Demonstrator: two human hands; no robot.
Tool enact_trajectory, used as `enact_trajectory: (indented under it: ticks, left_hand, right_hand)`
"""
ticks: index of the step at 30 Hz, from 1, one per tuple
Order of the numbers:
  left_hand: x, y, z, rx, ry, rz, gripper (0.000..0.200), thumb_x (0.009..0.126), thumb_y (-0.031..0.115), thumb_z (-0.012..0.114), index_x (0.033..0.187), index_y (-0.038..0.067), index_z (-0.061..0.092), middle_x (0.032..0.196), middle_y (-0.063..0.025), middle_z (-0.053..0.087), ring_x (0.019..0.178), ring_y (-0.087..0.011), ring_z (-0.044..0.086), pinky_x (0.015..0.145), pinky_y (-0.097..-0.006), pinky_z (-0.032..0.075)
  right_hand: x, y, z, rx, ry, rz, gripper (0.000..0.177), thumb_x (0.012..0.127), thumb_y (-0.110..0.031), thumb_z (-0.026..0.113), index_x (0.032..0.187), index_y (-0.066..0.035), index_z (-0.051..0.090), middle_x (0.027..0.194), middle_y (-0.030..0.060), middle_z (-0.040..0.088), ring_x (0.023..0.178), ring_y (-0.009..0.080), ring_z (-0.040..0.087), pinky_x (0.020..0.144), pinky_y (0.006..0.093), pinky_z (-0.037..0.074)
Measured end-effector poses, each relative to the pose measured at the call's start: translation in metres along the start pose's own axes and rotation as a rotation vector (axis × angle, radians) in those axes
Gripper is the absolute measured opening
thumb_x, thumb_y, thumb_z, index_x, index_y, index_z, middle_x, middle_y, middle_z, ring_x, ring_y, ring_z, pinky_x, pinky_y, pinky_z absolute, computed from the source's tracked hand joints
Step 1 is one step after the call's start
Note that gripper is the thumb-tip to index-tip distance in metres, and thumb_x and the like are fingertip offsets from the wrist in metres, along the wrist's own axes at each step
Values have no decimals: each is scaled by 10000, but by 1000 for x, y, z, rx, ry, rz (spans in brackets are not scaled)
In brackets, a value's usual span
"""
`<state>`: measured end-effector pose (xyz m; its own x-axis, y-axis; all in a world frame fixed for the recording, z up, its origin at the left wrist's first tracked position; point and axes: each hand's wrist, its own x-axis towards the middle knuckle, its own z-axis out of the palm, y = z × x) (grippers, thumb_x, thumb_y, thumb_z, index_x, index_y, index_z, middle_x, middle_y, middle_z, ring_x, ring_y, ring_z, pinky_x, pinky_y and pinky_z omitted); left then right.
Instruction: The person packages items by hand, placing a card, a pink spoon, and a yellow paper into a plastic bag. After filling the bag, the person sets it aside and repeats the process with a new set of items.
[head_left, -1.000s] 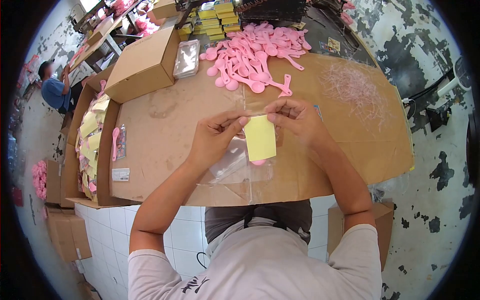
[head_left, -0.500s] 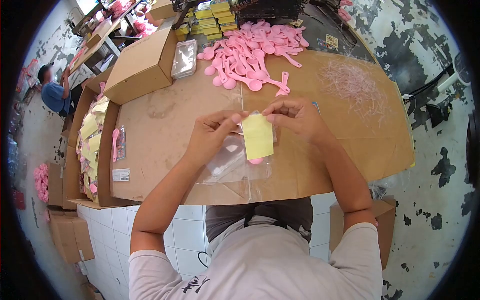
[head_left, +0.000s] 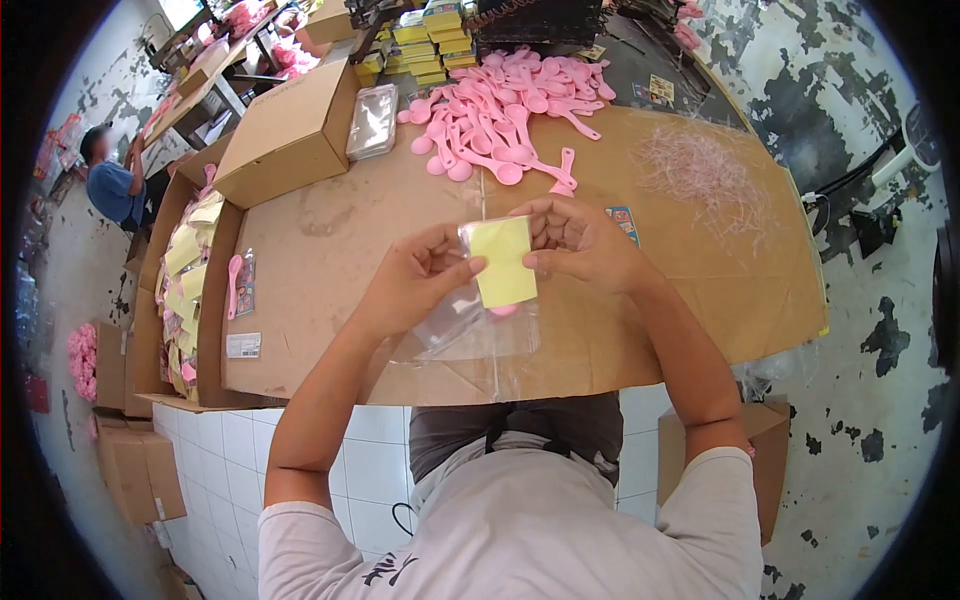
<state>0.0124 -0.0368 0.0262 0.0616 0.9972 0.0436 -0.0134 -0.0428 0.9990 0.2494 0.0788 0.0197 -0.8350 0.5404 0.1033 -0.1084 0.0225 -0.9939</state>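
My left hand (head_left: 418,275) pinches the left side of a small clear plastic bag with a yellow card (head_left: 503,262) in it, thumb on the front. At the right edge of the same bag is my right hand (head_left: 582,245), closed on it with thumb and fingers. The rounded end of a pink spoon (head_left: 505,311) shows below the card; the rest of the spoon is hidden behind it. Under the hands, flat clear plastic bags (head_left: 440,335) lie on the cardboard-covered table (head_left: 300,290).
A heap of pink spoons (head_left: 500,120) lies ahead, beside a stack of clear bags (head_left: 373,122) and a closed carton (head_left: 285,130). To the left stands an open box (head_left: 222,290) of packed pieces. Plastic shreds (head_left: 705,175) lie right. Far left, a person (head_left: 115,185) works.
Both hands have slid from the bag's top edge down to its sides. The yellow card has shifted slightly left and up. More of a small colourful card shows beyond my right hand.
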Motion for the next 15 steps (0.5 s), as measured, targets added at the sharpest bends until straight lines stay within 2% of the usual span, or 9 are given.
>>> enact_trajectory:
  ticks: [1,4,6,7,8,9,10,12,15]
  left_hand:
    - [-6,1,-7,73,-14,-48,301,994,112,695,1267,-9,656,1023,-42,717,921,-114,688,768,-264,580]
    - [-30,-1,-52,231,121,-25,266,989,90,690,1233,-10,657,1025,-53,713,896,-118,689,728,-273,585]
    - [-47,2,-99,283,527,218,159,988,75,678,1122,-10,666,968,-45,710,833,-98,679,690,-250,557]
    - [-58,15,-118,519,776,307,165,996,89,661,1127,-11,664,975,-50,712,812,-105,670,683,-246,543]
    - [-66,15,-152,645,1034,414,171,997,104,665,1112,-23,667,963,-49,719,791,-116,662,692,-241,537]
    - [-75,31,-168,672,1195,430,210,992,136,683,1101,-44,677,965,-62,725,797,-128,656,718,-252,543]
    - [-90,38,-203,1184,1366,388,323,991,200,689,1179,-61,667,1014,-115,733,862,-172,691,754,-280,568]
    - [-105,31,-263,1165,1203,381,422,969,234,701,1256,-70,642,1120,-182,721,986,-269,709,860,-356,572]
    - [-114,6,-281,1730,998,398,469,948,231,706,1297,-72,629,1229,-241,680,1133,-367,662,991,-434,519]
  right_hand:
    - [0,0,1,-6,-2,-18,437,951,-46,709,1361,-23,560,1114,53,691,953,97,648,822,258,534]
    - [-2,4,-1,-363,117,-79,361,972,-100,702,1316,-31,618,1079,41,699,928,104,646,814,278,533]
    - [-3,4,-3,-378,127,-35,325,974,-121,702,1284,-38,650,1050,41,702,919,111,644,815,291,531]
    - [-4,5,-2,-383,133,-12,309,975,-131,702,1268,-41,667,1036,41,704,915,114,643,816,297,530]
    - [-5,4,-2,-430,118,-10,301,974,-130,703,1259,-41,669,1026,44,704,914,119,644,815,297,531]
    - [-6,2,-1,-480,101,-9,293,973,-130,704,1250,-41,672,1016,47,705,912,124,645,814,297,531]
    - [-6,1,-1,-530,86,-8,285,972,-129,705,1241,-42,675,1006,51,706,911,128,647,814,297,531]
    - [-7,0,2,-563,38,-42,274,976,-144,704,1226,-37,673,1011,61,700,906,136,647,815,302,533]
    - [-10,0,9,-498,-11,-4,249,986,-155,692,1199,-28,669,1026,72,691,908,150,651,822,316,538]
